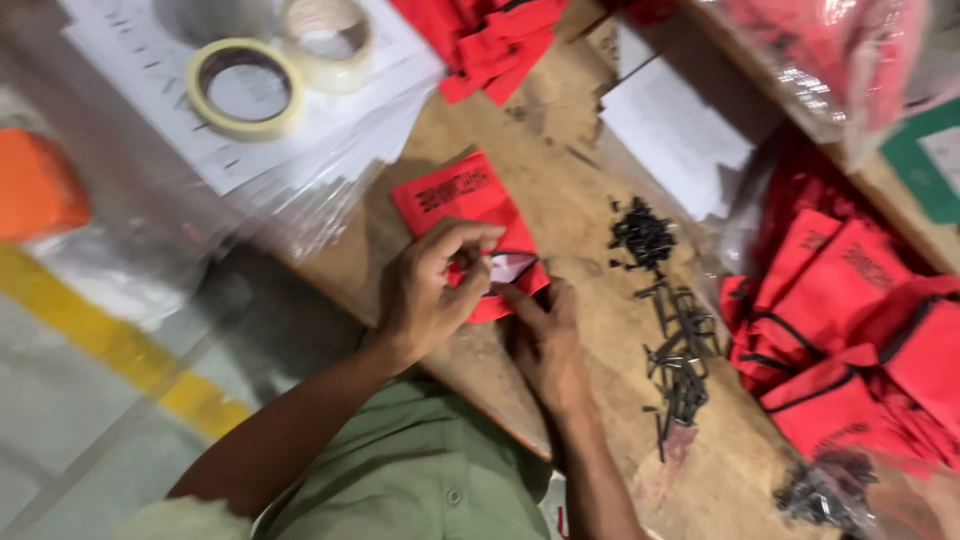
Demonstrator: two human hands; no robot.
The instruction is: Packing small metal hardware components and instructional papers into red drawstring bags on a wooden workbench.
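My left hand [430, 290] pinches the open mouth of a small red pouch [470, 215] lying on the wooden table [580, 220]. My right hand [545, 335] presses a fingertip into that opening. Black screws [670, 330] lie scattered just right. More red pouches [850, 330] pile beyond.

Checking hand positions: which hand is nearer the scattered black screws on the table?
Right. The right hand lies just left of the black screws; the left hand sits farther away, holding the red pouch.
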